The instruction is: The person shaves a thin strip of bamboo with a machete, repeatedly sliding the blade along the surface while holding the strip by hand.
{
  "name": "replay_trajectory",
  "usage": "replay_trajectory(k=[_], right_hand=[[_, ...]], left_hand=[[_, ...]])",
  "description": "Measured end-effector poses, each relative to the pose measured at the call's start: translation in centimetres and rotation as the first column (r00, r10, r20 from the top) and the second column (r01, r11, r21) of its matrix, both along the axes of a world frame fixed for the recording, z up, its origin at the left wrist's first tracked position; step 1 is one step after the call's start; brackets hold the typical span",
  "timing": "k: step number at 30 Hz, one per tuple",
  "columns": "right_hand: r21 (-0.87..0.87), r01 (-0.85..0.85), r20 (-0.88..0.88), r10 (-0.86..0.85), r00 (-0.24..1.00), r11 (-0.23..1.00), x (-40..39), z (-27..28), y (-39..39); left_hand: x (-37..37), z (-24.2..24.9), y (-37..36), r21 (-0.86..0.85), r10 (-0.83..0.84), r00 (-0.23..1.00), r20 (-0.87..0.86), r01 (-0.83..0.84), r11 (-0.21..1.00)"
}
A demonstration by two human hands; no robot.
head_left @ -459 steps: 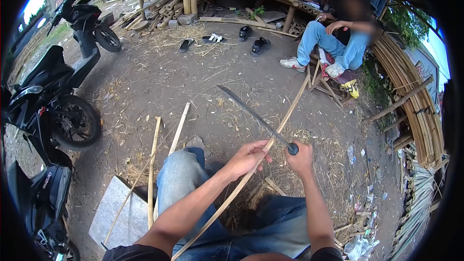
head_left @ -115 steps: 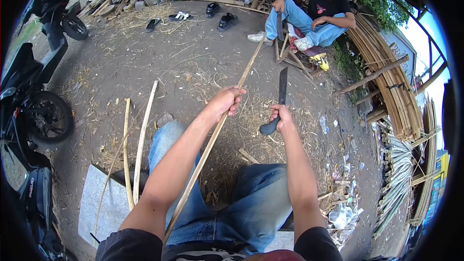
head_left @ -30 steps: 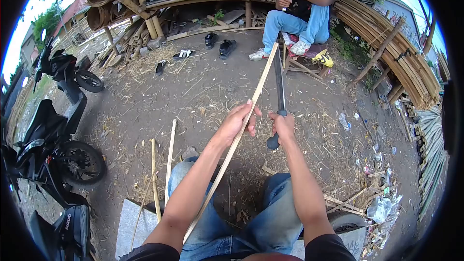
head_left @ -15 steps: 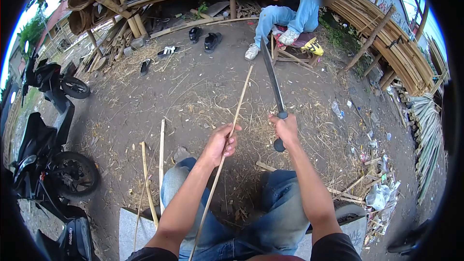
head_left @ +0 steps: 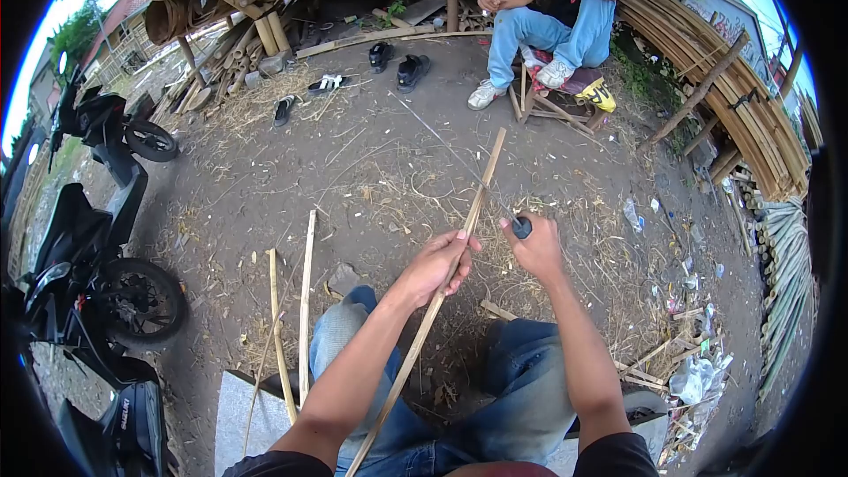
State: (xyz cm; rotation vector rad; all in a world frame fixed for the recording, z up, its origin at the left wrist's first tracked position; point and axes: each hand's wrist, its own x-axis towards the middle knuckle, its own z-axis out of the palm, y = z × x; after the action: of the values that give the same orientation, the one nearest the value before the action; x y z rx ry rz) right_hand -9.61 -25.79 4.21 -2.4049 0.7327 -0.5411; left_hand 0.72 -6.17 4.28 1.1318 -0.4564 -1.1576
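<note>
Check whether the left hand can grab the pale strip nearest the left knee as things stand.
Probably not as is: the left hand is closed around a held strip. Freed, likely yes: the pale strip stands beside the left knee, upper end uncovered.

I see a long, thin, light brown stick (head_left: 408, 366) slanting up and away in my left hand (head_left: 437, 269). The long knife (head_left: 455, 155) has a dark handle in my right hand (head_left: 537, 247), and its thin blade crosses the stick near its far end.
</note>
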Motion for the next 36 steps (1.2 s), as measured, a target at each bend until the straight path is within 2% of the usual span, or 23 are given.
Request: replay_trajectory(k=[5,7,8,10,12,13,17,19,23,25,27,28,30,31,33,35,36], right_hand=[[0.011,-0.047,-0.027,0.047,0.999,0.999,1.1,0.1,-0.3],[0.038,-0.057,-0.048,0.059,0.997,0.998,1.1,-0.7,-0.1],[0.008,-0.066,-0.055,0.066,0.996,0.998,1.2,-0.7,-0.1],[-0.013,-0.082,-0.075,0.081,0.994,0.997,1.6,-0.3,-0.1],[-0.059,-0.094,-0.128,0.086,0.988,0.994,1.6,0.0,0.3],[-0.062,-0.097,-0.120,0.089,0.989,0.993,1.6,0.1,0.4],[-0.191,-0.166,-0.060,0.157,0.986,0.967,1.7,-0.1,0.3],[-0.231,-0.173,-0.041,0.168,0.985,0.958,1.8,-0.1,0.2],[-0.181,-0.168,-0.015,0.168,0.986,0.969,1.7,-0.4,0.3],[-0.262,-0.176,0.052,0.196,0.979,0.949,1.6,-0.6,0.4],[-0.311,-0.205,0.064,0.236,0.970,0.928,1.5,-0.7,0.6],[-0.360,-0.233,0.074,0.277,0.958,0.903,1.6,-0.7,0.6],[-0.385,-0.261,0.101,0.322,0.941,0.885,1.6,-0.7,1.0],[-0.404,-0.288,0.124,0.364,0.923,0.868,1.6,-0.7,1.3],[-0.460,-0.304,0.089,0.384,0.919,0.834,1.7,-0.3,1.7],[-0.512,-0.325,0.070,0.415,0.907,0.795,1.8,-0.2,2.1],[-0.517,-0.337,0.061,0.426,0.902,0.787,1.9,0.1,2.2]], left_hand=[[0.4,-0.1,0.6,0.001,0.098,0.994,-0.053,-0.098,0.995],[0.5,-0.1,0.9,-0.057,0.117,0.992,-0.039,-0.119,0.991],[0.4,-0.2,1.1,-0.034,0.118,0.991,-0.065,-0.120,0.992],[0.5,-0.3,1.3,-0.027,0.157,0.987,0.023,-0.156,0.987],[0.4,-1.1,1.7,-0.040,0.165,0.986,-0.023,-0.166,0.985],[0.7,-0.9,1.6,-0.078,0.169,0.985,-0.040,-0.171,0.982],[0.1,0.3,2.0,-0.028,0.217,0.969,-0.115,-0.221,0.975],[0.2,-0.4,1.9,-0.035,0.226,0.973,-0.054,-0.228,0.973],[0.4,0.3,1.8,0.023,0.259,0.966,0.021,-0.259,0.966],[0.4,0.6,2.3,0.028,0.239,0.969,0.054,-0.241,0.970],[0.0,1.1,2.8,-0.103,0.171,0.985,-0.002,-0.170,0.980],[-0.2,1.1,2.8,-0.108,0.171,0.985,0.002,-0.170,0.980],[-0.9,1.0,2.9,-0.021,0.162,0.973,0.166,-0.161,0.987],[-1.2,0.9,2.9,-0.024,0.162,0.971,0.174,-0.160,0.987],[-1.9,0.6,2.8,0.038,0.221,0.926,0.307,-0.244,0.969],[-1.7,0.2,2.8,0.013,0.216,0.929,0.301,-0.231,0.973],[-1.6,0.2,2.8,0.060,0.207,0.918,0.338,-0.240,0.969]])
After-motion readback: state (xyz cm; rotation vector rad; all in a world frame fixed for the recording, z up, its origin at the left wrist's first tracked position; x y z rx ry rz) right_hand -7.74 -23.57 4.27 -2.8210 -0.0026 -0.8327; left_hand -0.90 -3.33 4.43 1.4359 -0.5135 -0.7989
